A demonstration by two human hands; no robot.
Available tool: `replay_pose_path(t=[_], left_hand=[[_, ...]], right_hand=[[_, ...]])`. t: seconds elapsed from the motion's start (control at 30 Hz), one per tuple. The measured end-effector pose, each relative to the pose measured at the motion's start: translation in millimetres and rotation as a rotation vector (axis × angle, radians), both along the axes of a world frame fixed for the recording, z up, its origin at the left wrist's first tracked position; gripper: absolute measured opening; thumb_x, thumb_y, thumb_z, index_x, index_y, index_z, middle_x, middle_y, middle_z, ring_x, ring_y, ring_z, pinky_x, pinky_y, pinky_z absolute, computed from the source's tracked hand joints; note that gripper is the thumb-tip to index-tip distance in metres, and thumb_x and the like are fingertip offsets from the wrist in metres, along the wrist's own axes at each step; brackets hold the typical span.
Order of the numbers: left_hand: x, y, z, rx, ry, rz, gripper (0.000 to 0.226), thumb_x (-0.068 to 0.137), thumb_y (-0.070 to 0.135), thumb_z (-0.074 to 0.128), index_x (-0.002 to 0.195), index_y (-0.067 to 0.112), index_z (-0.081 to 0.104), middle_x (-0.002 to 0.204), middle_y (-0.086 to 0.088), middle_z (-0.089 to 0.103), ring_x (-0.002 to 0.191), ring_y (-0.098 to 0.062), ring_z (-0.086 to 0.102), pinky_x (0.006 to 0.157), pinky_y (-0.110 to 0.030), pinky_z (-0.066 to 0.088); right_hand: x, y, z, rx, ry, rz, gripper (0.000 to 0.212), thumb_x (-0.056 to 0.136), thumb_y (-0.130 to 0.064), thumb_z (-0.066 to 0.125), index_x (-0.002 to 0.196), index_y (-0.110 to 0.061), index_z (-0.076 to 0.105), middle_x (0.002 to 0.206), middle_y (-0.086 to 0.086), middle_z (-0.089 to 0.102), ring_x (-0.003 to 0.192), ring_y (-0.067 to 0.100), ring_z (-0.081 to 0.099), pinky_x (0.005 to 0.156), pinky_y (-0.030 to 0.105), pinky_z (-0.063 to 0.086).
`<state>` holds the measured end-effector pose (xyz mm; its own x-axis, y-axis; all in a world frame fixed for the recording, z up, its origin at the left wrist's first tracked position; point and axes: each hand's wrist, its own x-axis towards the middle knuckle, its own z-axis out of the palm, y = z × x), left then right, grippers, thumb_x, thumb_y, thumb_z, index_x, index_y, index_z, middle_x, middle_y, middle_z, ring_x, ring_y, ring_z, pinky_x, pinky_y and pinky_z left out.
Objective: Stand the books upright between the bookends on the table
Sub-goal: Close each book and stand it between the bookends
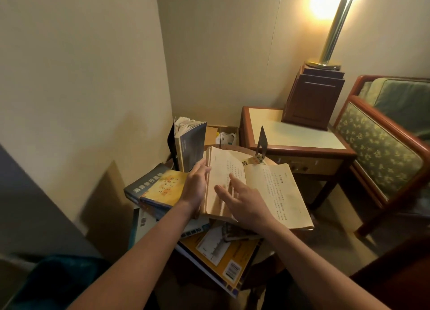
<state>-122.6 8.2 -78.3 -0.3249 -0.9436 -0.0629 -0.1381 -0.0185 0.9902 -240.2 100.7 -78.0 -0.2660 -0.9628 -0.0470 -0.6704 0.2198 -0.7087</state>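
One open book (274,188); vertical Chinese print

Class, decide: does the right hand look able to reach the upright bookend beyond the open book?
Probably yes: the right hand is open, holding nothing, and only the open book lies before the bookend.

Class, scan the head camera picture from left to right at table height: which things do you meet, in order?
In order: yellow-covered book → upright dark-blue book → right hand over the open book → dark wooden box → green armchair.
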Motion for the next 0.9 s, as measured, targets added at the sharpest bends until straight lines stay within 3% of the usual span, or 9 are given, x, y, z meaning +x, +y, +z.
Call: replay_pose_path(t=[0.1, 0.17, 0.23, 0.3, 0.43, 0.5, 0.63, 0.77, 0.9], left_hand=[[1.6, 1.4, 0.2, 0.009, -0.041, -0.012, 0.051, 0.102, 0.014, 0.049, 0.151, 0.015, 0.039, 0.133, 0.001, 0.056, 0.103, -0.014, 0.059, 0.081, -0.018, 0.052], [3.6, 0.7, -6.2, -0.024, -0.133, -0.027, 0.063, 0.097, 0.014, 0.060, 0.153, 0.019, 0.034, 0.133, 0.005, 0.052, 0.108, -0.014, 0.057, 0.089, -0.032, 0.053], [6.7, -1.9, -14.5, -0.050, -0.211, -0.037, 0.075, 0.092, 0.017, 0.069, 0.155, 0.021, 0.029, 0.135, 0.003, 0.051, 0.111, -0.013, 0.054, 0.091, -0.030, 0.050], [10.8, -6.4, -23.7, -0.063, -0.264, -0.043, 0.086, 0.087, 0.019, 0.076, 0.157, 0.020, 0.025, 0.145, -0.002, 0.048, 0.121, -0.017, 0.052, 0.095, -0.030, 0.045], [17.3, -12.0, -42.6, -0.095, -0.372, -0.035, 0.097, 0.080, 0.034, 0.083, 0.157, 0.024, 0.024, 0.145, -0.001, 0.051, 0.125, -0.019, 0.052, 0.099, -0.034, 0.046], [19.2, -16.2, -54.6, -0.129, -0.525, -0.016, 0.102, 0.074, 0.054, 0.080, 0.156, 0.030, 0.024, 0.145, 0.000, 0.050, 0.133, -0.027, 0.045, 0.107, -0.049, 0.042], [23.0, -21.2, -66.7, -0.195, -0.759, 0.003, 0.097, 0.077, 0.067, 0.070, 0.156, 0.032, 0.025, 0.151, -0.002, 0.040, 0.137, -0.030, 0.033, 0.111, -0.049, 0.032], [21.3, -12.2, -67.8, -0.493, -0.887, -0.206, 0.080, 0.086, 0.075, 0.045, 0.156, 0.039, 0.026, 0.164, 0.012, 0.023, 0.148, -0.022, 0.022, 0.115, -0.048, 0.021], [16.2, -18.6, -76.1, -0.554, -0.964, -0.358, 0.057, 0.100, 0.060, 0.039, 0.154, 0.044, 0.028, 0.164, 0.022, 0.016, 0.153, -0.014, 0.011, 0.118, -0.054, 0.007]], right_hand=[[-6.3, -0.7, -7.1, 0.016, 0.093, 0.078, 0.051, 0.105, -0.042, 0.040, 0.151, -0.020, 0.039, 0.147, 0.007, 0.052, 0.126, 0.025, 0.054, 0.104, 0.037, 0.046], [-17.1, -2.8, -13.1, 0.072, 0.221, 0.107, 0.045, 0.107, -0.035, 0.038, 0.151, -0.024, 0.038, 0.151, 0.004, 0.047, 0.133, 0.028, 0.048, 0.110, 0.044, 0.041], [-29.8, -5.6, -19.1, 0.174, 0.326, 0.106, 0.050, 0.107, -0.041, 0.036, 0.155, -0.032, 0.028, 0.161, -0.002, 0.032, 0.148, 0.031, 0.026, 0.118, 0.061, 0.018], [-40.5, -10.4, -24.8, 0.244, 0.396, 0.125, 0.055, 0.105, -0.047, 0.035, 0.157, -0.039, 0.019, 0.165, -0.006, 0.020, 0.154, 0.030, 0.007, 0.115, 0.069, -0.001], [-50.3, -20.5, -36.8, 0.271, 0.433, 0.197, 0.060, 0.102, -0.057, 0.036, 0.156, -0.046, 0.014, 0.167, -0.006, 0.005, 0.153, 0.031, -0.010, 0.113, 0.072, -0.010], [-52.2, -24.3, -43.6, 0.270, 0.449, 0.208, 0.061, 0.099, -0.063, 0.034, 0.155, -0.049, 0.014, 0.168, -0.006, -0.003, 0.152, 0.030, -0.016, 0.112, 0.072, -0.014], [-58.6, -29.1, -53.2, 0.252, 0.480, 0.218, 0.060, 0.098, -0.067, 0.033, 0.153, -0.053, 0.016, 0.167, -0.010, -0.008, 0.151, 0.026, -0.020, 0.112, 0.070, -0.017], [-64.2, -30.8, -59.9, 0.260, 0.505, 0.243, 0.059, 0.096, -0.071, 0.028, 0.152, -0.057, 0.011, 0.166, -0.013, -0.013, 0.150, 0.023, -0.023, 0.112, 0.069, -0.017], [-66.6, -28.5, -63.0, 0.245, 0.548, 0.259, 0.061, 0.096, -0.072, 0.024, 0.152, -0.056, 0.007, 0.165, -0.012, -0.018, 0.149, 0.023, -0.025, 0.113, 0.067, -0.017]])
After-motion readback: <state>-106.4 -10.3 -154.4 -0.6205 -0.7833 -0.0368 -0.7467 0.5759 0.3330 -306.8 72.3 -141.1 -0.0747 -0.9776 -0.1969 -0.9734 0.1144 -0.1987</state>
